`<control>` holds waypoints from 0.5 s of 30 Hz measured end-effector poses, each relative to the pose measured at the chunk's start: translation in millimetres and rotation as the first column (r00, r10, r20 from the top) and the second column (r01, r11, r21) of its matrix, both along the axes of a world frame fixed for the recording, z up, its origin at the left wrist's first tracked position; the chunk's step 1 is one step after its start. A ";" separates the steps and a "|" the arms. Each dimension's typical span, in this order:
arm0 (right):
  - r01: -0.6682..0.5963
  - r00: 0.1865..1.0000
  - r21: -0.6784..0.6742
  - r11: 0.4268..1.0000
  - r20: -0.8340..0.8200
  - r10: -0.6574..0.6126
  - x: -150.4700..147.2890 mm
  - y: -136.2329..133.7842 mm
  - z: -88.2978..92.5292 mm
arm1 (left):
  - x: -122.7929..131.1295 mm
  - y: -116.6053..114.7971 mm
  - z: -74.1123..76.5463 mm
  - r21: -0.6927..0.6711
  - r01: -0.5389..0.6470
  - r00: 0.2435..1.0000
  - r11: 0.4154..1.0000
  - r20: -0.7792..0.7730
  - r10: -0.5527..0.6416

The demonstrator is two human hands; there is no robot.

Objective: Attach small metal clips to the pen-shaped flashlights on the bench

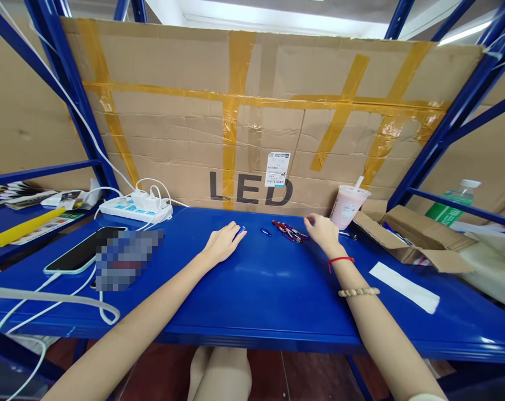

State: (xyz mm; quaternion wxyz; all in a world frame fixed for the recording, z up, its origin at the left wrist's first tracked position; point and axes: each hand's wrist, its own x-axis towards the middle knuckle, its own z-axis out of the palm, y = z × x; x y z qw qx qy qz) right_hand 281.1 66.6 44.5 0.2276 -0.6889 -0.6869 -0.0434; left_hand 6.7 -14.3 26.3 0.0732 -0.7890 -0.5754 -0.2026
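My left hand (224, 244) rests low over the blue tabletop, its fingers closed on a small blue piece (241, 229) that pokes out by the fingertips. To its right, apart from it, another small blue piece (266, 231) lies on the table. A loose pile of slim red and blue pieces (289, 230) with shiny silvery parts is between my hands, too small to tell their kind. Just right of that pile is my right hand (323, 231), fingers curled inward; what they hold, if anything, is hidden. A red cord and a beaded bracelet circle that wrist.
A pink drink cup (348, 207) with a straw and an open cardboard box (411, 236) stand on the right, near a white strip (405, 287). On the left are a phone (85, 249), a power strip (135, 209) and white cables. A large cardboard sheet (173, 133) rises behind.
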 end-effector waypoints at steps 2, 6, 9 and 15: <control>0.011 1.000 -0.016 1.000 -0.015 -0.011 8.2 2.3 0.9 | -0.1 0.5 -0.3 -0.004 -0.002 1.000 1.000 0.002 0.002; -0.110 0.993 -0.117 0.987 -0.055 0.104 16.7 4.9 0.6 | 0.2 0.2 1.1 -0.010 -0.010 1.000 1.000 -0.001 0.010; -0.271 0.962 -0.191 0.943 -0.095 0.257 17.2 6.4 -1.0 | -0.3 -0.2 2.1 -0.008 -0.015 1.000 1.000 0.015 0.015; -0.434 0.900 -0.318 0.843 -0.191 0.392 20.4 14.9 -5.4 | -3.9 -0.5 2.9 -0.014 0.021 0.992 1.000 0.127 -0.019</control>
